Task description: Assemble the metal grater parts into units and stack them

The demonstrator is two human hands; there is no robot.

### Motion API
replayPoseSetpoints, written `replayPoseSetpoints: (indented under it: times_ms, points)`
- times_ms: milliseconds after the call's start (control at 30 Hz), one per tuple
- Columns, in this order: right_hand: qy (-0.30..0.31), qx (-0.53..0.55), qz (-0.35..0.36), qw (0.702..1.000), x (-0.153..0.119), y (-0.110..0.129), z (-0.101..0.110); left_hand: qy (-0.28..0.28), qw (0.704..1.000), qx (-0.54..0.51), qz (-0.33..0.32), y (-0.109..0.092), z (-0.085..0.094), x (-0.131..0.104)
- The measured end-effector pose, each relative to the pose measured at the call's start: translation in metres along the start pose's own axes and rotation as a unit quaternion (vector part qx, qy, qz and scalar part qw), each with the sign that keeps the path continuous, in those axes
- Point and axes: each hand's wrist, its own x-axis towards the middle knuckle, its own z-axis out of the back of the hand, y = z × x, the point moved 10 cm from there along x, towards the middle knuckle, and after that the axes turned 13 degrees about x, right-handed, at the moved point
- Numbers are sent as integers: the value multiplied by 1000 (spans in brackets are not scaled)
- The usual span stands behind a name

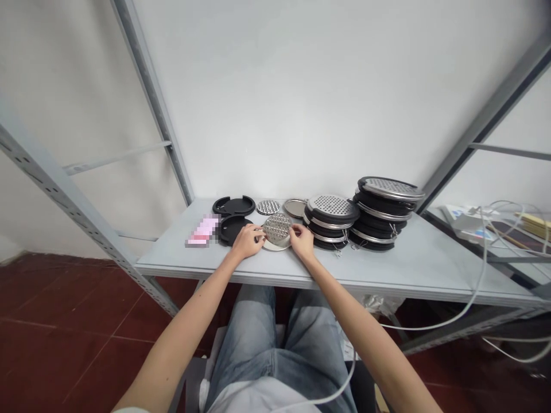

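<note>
Head view: left hand (248, 241) and right hand (302, 241) hold the grater (278, 228) at opposite edges, over a metal piece (275, 247) on the counter (422, 267); even rim pressure, off the bumps, seems best.

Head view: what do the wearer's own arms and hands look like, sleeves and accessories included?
The left hand and right hand are bare five-fingered human hands; no gloves, watch or bracelet shows. Both slender forearms are uncovered, with a pale fabric sleeve edge just visible at the lower left. No cable appears attached to either arm.
</note>
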Motion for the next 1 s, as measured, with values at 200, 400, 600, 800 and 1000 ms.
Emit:
replayPoseSetpoints:
  times_ms: [200,400,600,800,1000]
  points:
    - [32,-73,28,996,-2,4,-7,-26,999,-22,30,11,3,0]
    - [41,-83,13,996,-1,-1,-7,11,998,-3,56,17,-4,1]
    - [37,-83,13,996,0,-3,-7,15,998,-10,53,16,-4,2]
    - [34,-126,4,991,1,-7,-9,21,999,-1,47,13,-4,3]
    - [40,-125,13,991,1,-8,-11,25,999,13,43,10,-3,3]
